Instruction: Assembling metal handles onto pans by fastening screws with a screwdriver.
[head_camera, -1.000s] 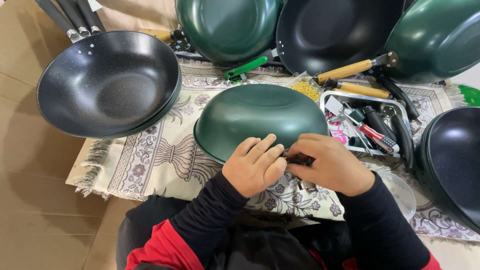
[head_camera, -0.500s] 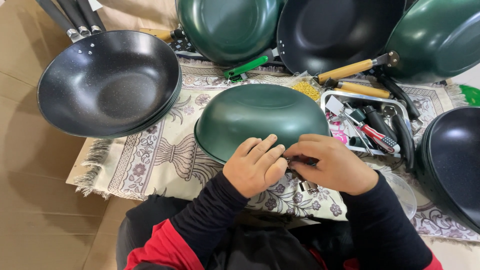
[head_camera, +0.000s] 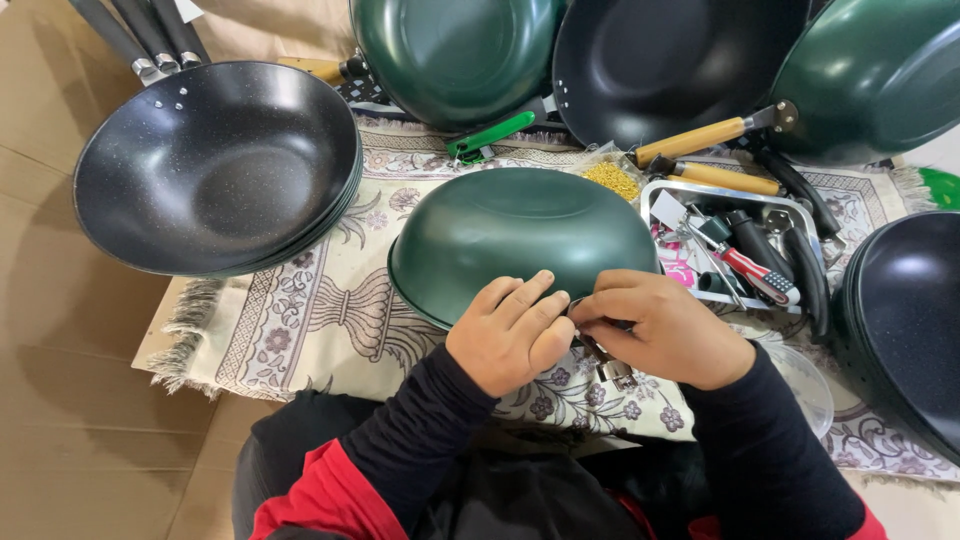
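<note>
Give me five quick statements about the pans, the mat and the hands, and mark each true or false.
1. The green pan nearest the person lies upside down. True.
2. Both hands, left hand and right hand, rest at its near rim. True.
3. The stack of black pans sits to the person's right. False: it is on the left.
4. The tray of tools holds only spoons. False: it holds screwdrivers and handles.
5. The patterned mat lies under the green pan. True.
</note>
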